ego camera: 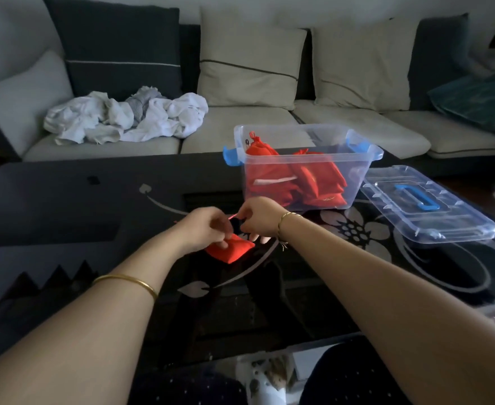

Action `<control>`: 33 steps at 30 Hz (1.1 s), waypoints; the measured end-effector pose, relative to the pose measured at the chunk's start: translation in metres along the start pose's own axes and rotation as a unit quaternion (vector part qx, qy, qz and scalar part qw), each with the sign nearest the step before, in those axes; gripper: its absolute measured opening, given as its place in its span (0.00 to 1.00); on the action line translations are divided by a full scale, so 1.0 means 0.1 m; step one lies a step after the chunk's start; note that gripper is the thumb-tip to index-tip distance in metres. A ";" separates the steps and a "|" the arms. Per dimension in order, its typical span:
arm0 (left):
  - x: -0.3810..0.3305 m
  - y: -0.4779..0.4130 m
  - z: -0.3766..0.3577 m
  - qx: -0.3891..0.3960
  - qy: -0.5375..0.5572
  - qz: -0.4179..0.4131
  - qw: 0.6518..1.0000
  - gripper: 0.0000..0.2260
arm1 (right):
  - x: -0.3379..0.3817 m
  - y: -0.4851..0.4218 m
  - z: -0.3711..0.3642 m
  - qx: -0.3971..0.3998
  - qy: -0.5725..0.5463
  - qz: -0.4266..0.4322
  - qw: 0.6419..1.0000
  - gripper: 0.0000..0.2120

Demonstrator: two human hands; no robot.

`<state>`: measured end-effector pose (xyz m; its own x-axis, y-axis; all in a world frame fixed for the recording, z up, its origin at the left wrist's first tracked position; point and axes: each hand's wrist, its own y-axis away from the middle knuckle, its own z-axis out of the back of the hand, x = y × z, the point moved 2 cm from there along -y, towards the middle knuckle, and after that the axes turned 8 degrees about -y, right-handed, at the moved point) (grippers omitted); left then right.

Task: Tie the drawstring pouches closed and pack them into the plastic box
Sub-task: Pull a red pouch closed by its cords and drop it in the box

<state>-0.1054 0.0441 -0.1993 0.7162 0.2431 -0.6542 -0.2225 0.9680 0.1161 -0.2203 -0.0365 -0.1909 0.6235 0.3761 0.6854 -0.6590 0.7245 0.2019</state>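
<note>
So at frame centre both hands, left hand (203, 229) and right hand (256, 219), pinch the drawstring (232, 216) taut over the red pouch (231, 251) for knotting; plastic box (303, 168) waits open upper right.

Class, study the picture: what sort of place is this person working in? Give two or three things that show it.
Probably a home living room: a long sofa with cushions, crumpled laundry lying on its seat, and a low patterned coffee table before it.
</note>
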 end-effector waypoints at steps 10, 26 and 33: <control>0.22 -0.15 -0.06 -0.051 -0.179 0.112 0.976 0.16 | -0.09 -0.04 -0.12 0.042 -0.028 -0.040 0.998 0.06; -0.22 0.16 0.19 -0.070 -0.082 -0.093 0.990 0.02 | -0.15 0.20 0.12 -0.044 -0.147 0.023 0.988 0.22; -0.29 0.24 0.14 -0.075 -0.081 -0.097 0.989 0.02 | -0.14 0.31 0.04 0.016 -0.155 0.016 0.988 0.12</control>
<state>-0.1222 0.0612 -0.1667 0.8487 0.0722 -0.5239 -0.1575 0.9802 -0.1201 -0.2506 -0.0215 -0.1916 0.4465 0.2002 0.8721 -0.6919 0.6952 0.1947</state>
